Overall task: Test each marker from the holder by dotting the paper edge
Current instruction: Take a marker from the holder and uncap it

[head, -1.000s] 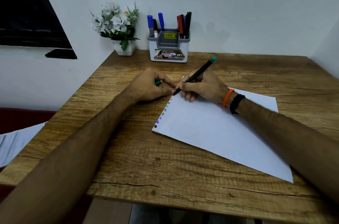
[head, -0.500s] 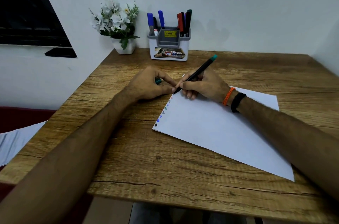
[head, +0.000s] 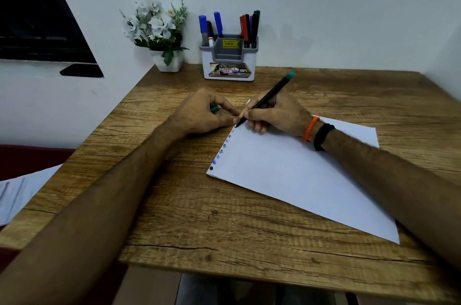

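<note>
Little has shifted since a second ago: both hands have stayed where they were, and the marker tip has stayed at the far end of the dot row on the paper's left edge.

Going left to right, the left hand [head: 204,115] rests on the table [head: 174,204] just left of the paper [head: 287,174], fingers curled round a teal cap [head: 214,108]. Beside it, the row of coloured dots [head: 222,150] runs along that edge from near to far. The right hand [head: 272,115] pinches the black marker [head: 264,100], teal end pointing far and right, tip down at the edge just beyond the last dot; whether it touches is hard to tell.

To dot well, I judge a brief, light press is enough, placed clear of the previous mark so colours stay separate, then a straight lift. The left hand could pin the sheet against sliding. Afterwards cap it firmly and return it to the holder [head: 228,67] at the far edge, beside the flower pot [head: 169,62].
</note>
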Action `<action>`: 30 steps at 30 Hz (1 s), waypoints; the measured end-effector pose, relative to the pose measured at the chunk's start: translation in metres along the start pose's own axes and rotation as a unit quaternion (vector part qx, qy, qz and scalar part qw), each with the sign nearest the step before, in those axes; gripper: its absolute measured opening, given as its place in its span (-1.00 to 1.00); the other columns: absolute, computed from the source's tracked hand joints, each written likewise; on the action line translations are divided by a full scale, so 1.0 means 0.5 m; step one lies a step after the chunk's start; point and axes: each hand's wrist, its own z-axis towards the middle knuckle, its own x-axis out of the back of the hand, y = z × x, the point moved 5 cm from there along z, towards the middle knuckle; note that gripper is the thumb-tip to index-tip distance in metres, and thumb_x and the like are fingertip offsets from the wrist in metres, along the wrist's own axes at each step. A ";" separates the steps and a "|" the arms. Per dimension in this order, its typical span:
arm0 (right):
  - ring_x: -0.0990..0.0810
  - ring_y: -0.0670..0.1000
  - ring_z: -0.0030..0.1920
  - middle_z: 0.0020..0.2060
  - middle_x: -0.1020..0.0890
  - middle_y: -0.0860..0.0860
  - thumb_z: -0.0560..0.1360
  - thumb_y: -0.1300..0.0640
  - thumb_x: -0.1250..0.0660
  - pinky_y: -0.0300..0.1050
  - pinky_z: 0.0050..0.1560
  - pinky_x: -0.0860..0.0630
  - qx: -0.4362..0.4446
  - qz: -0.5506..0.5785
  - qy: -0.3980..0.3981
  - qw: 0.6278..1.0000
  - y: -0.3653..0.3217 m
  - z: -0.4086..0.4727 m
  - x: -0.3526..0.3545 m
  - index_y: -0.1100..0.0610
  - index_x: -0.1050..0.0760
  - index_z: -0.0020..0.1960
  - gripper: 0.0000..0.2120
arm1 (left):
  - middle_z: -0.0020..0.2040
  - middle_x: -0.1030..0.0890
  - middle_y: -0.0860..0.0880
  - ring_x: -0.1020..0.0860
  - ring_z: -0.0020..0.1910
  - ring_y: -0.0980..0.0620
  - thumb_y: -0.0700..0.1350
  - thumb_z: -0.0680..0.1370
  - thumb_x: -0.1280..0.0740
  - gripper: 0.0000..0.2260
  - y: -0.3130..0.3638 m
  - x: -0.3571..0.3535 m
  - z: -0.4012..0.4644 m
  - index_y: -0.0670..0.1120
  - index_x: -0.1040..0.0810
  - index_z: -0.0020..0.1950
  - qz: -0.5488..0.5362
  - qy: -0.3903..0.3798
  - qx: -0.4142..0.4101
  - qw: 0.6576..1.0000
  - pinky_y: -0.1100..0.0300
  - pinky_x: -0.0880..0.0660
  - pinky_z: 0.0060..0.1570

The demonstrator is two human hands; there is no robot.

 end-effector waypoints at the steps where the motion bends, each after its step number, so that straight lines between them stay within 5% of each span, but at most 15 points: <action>1: -0.59 -0.02 -0.42 -0.31 -0.66 0.22 0.50 0.37 -0.32 -0.25 -0.42 -0.51 0.000 0.000 -0.003 1.000 0.000 0.000 -0.001 0.24 -0.64 -0.15 -0.86 | -0.04 -0.61 0.18 -0.52 0.05 0.16 0.04 0.39 -0.51 -0.80 0.000 0.000 0.000 0.15 -0.69 0.00 -0.001 0.000 -0.002 1.000 0.04 -0.51 0.14; 8: -0.59 -0.06 -0.44 -0.39 -0.67 0.02 0.51 0.38 -0.32 -0.27 -0.42 -0.51 0.003 0.003 -0.009 1.000 -0.003 -0.002 -0.003 0.22 -0.62 -0.18 -0.83 | -0.04 -0.60 0.18 -0.51 0.05 0.14 0.04 0.39 -0.52 -0.80 0.000 -0.001 0.000 0.14 -0.69 0.00 -0.002 0.001 0.003 1.000 0.04 -0.51 0.12; 14: -0.58 -0.05 -0.44 -0.32 -0.67 0.20 0.50 0.38 -0.32 -0.27 -0.43 -0.51 0.005 0.010 -0.001 1.000 -0.003 -0.001 -0.001 0.22 -0.63 -0.18 -0.84 | -0.09 -0.58 0.19 -0.50 0.01 0.14 0.03 0.39 -0.52 -0.80 -0.001 -0.001 -0.001 0.15 -0.69 0.00 -0.009 0.003 0.000 1.000 0.04 -0.51 0.11; 24: -0.59 -0.09 -0.45 -0.41 -0.67 -0.01 0.51 0.38 -0.32 -0.29 -0.43 -0.51 0.003 0.007 0.003 1.000 0.000 0.002 0.000 0.29 -0.61 -0.14 -0.88 | 0.01 -0.62 0.15 -0.52 0.08 0.10 0.05 0.38 -0.52 -0.82 -0.004 0.000 0.002 0.18 -0.68 -0.03 -0.007 0.003 0.006 1.000 -0.01 -0.52 0.14; 30: -0.59 -0.06 -0.43 -0.35 -0.67 0.13 0.50 0.36 -0.34 -0.28 -0.42 -0.51 -0.003 0.002 0.007 1.000 0.002 0.002 0.001 0.30 -0.63 -0.13 -0.90 | -0.03 -0.62 0.16 -0.53 0.05 0.12 0.03 0.39 -0.52 -0.82 -0.004 -0.001 0.001 0.18 -0.68 -0.03 -0.007 0.003 -0.001 1.000 0.04 -0.53 0.11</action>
